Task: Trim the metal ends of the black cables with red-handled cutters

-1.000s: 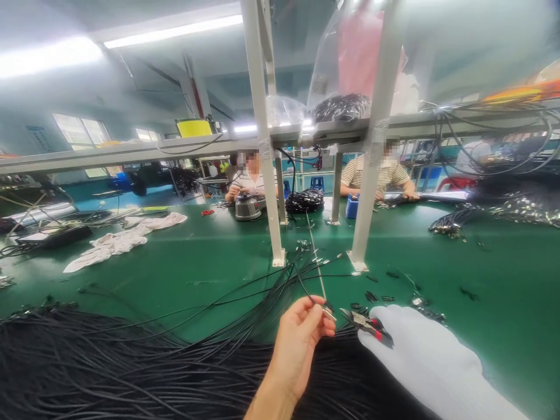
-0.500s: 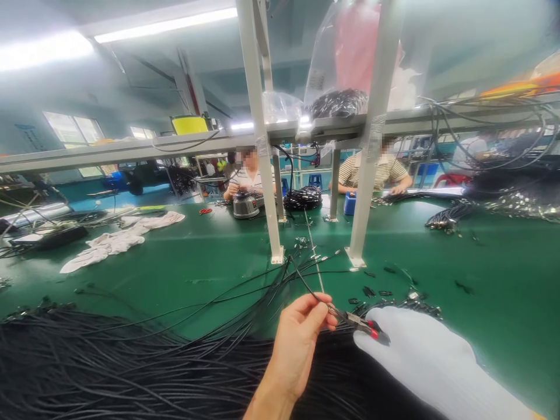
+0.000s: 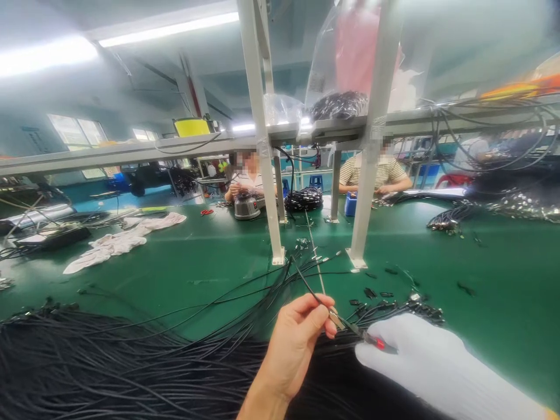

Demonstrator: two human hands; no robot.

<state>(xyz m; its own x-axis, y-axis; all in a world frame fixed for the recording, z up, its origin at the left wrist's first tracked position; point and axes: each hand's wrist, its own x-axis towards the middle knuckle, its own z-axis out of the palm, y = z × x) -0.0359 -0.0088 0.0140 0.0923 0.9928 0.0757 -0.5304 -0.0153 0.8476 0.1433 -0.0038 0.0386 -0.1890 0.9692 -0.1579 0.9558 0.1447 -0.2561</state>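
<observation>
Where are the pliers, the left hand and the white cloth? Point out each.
Pliers (image 3: 376,342): head view, on the red grip.
Left hand (image 3: 300,329): head view, middle of the bare hand.
White cloth (image 3: 123,241): head view, middle of the crumpled fabric.

Ceiling tube (image 3: 170,30): cold white and bright, overhead to the left; the glow (image 3: 48,56) beside it burns out to a blank smear.
Windows (image 3: 72,133): pale daylight from the far left.
Green table (image 3: 219,248): lit fairly evenly, a soft band of sheen running across it.
Black cables (image 3: 131,367): so dark between the wrists that strands run together.
White glove (image 3: 415,356): nearly washed out, its outline soft.
Plastic bag (image 3: 321,73): milky with glare.
Outer edges: stretched and smeared, worst along the right.
Co-workers' heads (image 3: 248,160): pixelated into blocks.
</observation>
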